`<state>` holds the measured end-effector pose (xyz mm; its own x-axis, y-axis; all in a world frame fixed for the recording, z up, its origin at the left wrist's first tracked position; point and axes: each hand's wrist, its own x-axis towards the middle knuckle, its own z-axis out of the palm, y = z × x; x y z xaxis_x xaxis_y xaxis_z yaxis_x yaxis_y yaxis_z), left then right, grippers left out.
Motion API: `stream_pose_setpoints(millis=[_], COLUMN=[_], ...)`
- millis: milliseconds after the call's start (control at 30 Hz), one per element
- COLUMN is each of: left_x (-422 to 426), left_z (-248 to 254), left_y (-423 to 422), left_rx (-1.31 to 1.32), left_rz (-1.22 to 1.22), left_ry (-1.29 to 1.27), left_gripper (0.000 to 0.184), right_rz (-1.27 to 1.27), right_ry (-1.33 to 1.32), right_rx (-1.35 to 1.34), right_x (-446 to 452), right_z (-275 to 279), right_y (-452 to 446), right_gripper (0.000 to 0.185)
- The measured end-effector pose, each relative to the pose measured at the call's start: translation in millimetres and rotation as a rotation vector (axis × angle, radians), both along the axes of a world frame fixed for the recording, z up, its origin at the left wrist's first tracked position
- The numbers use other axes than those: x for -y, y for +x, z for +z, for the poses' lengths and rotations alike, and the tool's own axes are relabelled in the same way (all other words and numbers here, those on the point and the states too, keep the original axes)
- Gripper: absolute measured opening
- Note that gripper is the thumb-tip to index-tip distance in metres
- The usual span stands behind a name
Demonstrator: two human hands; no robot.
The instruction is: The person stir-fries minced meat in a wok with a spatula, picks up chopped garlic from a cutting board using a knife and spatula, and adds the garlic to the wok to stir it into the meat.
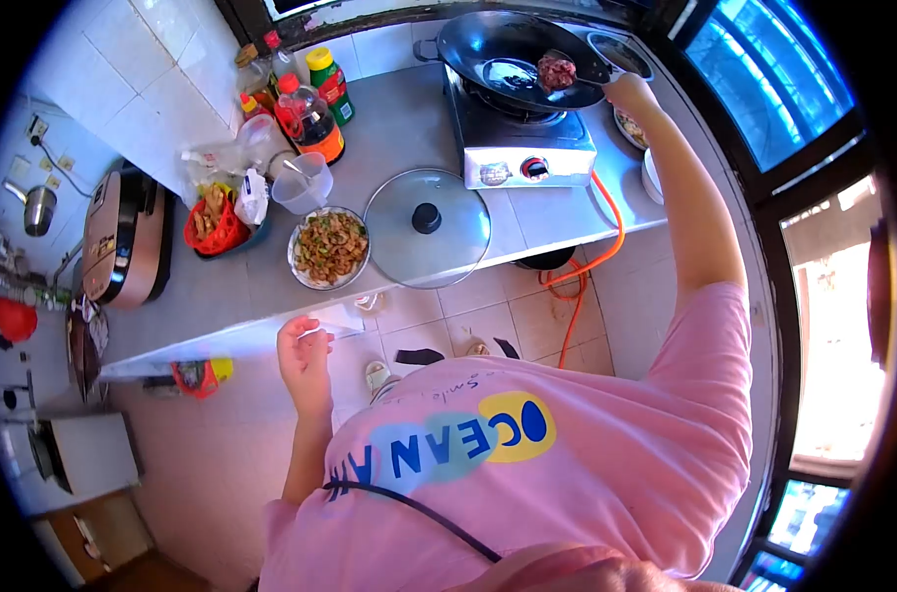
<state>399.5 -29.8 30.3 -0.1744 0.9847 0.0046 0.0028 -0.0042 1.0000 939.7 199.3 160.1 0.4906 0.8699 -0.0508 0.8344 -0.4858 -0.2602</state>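
A dark wok (478, 44) sits on the gas stove (473, 158), with a shiny pool of oil in its bottom. A clump of raw meat (557, 72) lies toward the wok's right side. My right hand (630, 94) is closed at the wok's right end, apparently around its handle; the fingers are partly hidden. My left hand (305, 353) hangs in front of the counter edge, fingers loosely curled and apart, holding nothing. Nearest to it is a plate of chopped cooked food (330, 249). Beside that plate rests a glass lid (399, 222) with a black knob.
Sauce bottles (310, 123) stand against the wall near a clear plastic cup (301, 184). Farther left are a red basket (212, 225) and a rice cooker (128, 232). An orange gas hose (614, 222) drops from the stove to the floor. Bowls (652, 180) sit beyond my right forearm.
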Motion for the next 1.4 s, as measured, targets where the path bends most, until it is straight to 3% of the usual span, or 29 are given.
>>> stream_pose_setpoints(millis=[33, 400, 567, 667, 733, 800, 1033, 1267, 1400], left_x=[5, 16, 16, 13, 13, 17, 18, 12, 13], left_z=[3, 7, -1, -4, -5, -10, -4, -12, 5], left_y=[13, 60, 61, 58, 53, 44, 39, 33, 35], left_rx=[-0.002, 0.003, 0.04, 0.062, 0.092, 0.073, 0.104, 0.175, 0.209], left_rz=[0.023, 0.073, 0.056, 0.034, 0.04, 0.125, 0.065, 0.076, -0.009], left_ry=[-0.008, -0.006, -0.024, -0.041, -0.046, -0.024, -0.044, -0.063, -0.064], left_gripper=[0.031, 0.023, 0.021, 0.022, 0.024, 0.019, 0.019, 0.022, 0.021], right_rz=[0.018, 0.508, 0.793, 0.736, 0.709, 0.493, 0.719, 0.71, 0.715], right_ry=[0.129, 0.231, 0.275, 0.255, 0.326, 0.309, 0.21, 0.159, 0.182], right_rx=[0.336, 0.711, 0.897, 0.85, 0.797, 0.766, 0.949, 1.005, 0.972], right_x=[3, 68, 42, 10, 35, 55, 13, 51, 22], right_z=[0, 35, 5, -11, 12, 26, 1, 8, 9], right_y=[-8, -20, -40, -44, -55, -58, -57, -84, -72], right_gripper=[0.033, 0.016, 0.009, 0.009, 0.007, 0.007, 0.009, 0.01, 0.008])
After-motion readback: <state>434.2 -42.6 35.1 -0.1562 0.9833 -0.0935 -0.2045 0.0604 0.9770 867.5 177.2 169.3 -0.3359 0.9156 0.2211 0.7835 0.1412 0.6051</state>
